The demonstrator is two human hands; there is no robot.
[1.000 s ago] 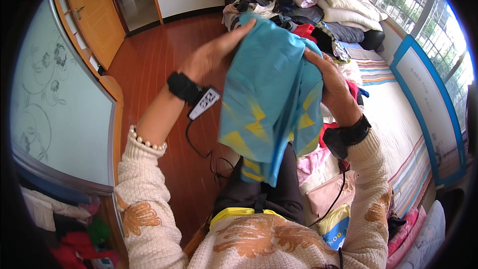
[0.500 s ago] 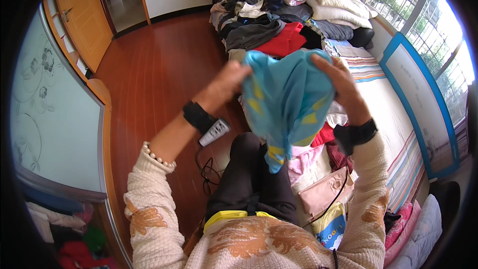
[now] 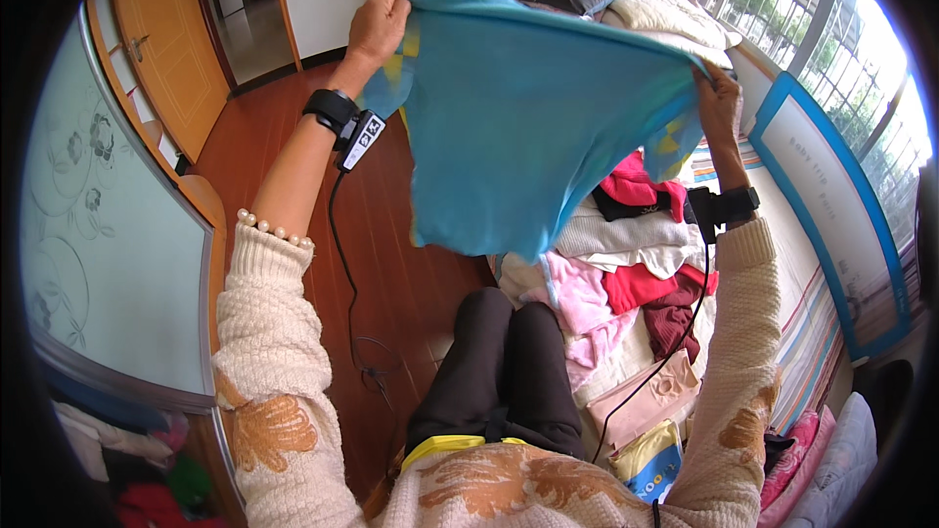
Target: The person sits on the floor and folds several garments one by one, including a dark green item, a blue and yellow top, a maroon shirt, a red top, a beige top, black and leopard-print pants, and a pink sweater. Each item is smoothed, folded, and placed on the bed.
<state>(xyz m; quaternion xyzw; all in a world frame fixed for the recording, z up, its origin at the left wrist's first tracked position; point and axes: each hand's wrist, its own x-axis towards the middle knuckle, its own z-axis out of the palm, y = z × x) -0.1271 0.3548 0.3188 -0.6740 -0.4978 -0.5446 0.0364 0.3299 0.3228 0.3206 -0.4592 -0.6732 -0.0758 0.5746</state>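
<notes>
A blue shirt point(image 3: 548, 122) with yellow patches at its sleeves hangs spread wide in the air in front of me. My left hand point(image 3: 380, 29) is closed on its upper left corner. On the other side, my right hand point(image 3: 720, 103) grips the upper right corner, a little lower, so the top edge slopes down to the right. Below the shirt, a pink garment point(image 3: 582, 308), a red one point(image 3: 641, 286) and a grey folded knit point(image 3: 626, 233) lie on the bed. The cloth hides much of the clothes pile behind it.
The striped bed point(image 3: 773, 264) runs along the right, with a blue-framed board point(image 3: 831, 225) beside the window. White quilts point(image 3: 665, 15) are heaped at the far end. A pink pouch point(image 3: 646, 396) lies near my leg. Black cables point(image 3: 342, 264) hang from my wrist devices.
The bunched shirt has been raised and stretched out flat. My hands have moved up and apart, the left one farther up and to the left, both still holding it.
</notes>
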